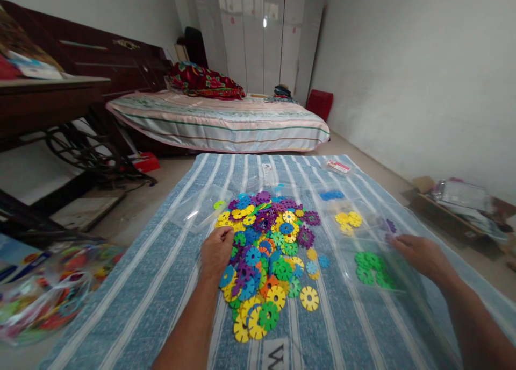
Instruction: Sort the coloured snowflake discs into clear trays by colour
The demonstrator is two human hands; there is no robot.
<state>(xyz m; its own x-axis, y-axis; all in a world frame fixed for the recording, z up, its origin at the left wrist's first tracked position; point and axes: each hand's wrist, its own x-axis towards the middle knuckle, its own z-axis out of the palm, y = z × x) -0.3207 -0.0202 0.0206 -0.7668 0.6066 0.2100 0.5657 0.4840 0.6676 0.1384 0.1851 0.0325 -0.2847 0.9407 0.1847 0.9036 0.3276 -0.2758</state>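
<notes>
A heap of slotted plastic disc pieces [253,257] in yellow, green, blue, purple and orange lies on the striped cloth. My left hand [217,250] rests at the heap's left edge with its fingers curled in; whatever they hold, if anything, is hidden. On the right, my right hand [419,256] pinches a purple plastic disc piece [391,226] above the clear containers. Nearest to it, green disc pieces [373,269] sit in one compartment. Yellow disc pieces [349,221] and blue disc pieces [331,195] lie in compartments farther back.
A clear plastic lid or tray [193,214] lies left of the heap. A small red-and-white package [337,166] is at the far right of the cloth. A bag of colourful pieces [60,289] and a cardboard box [463,211] stand on the floor. Beyond is a bed [226,122].
</notes>
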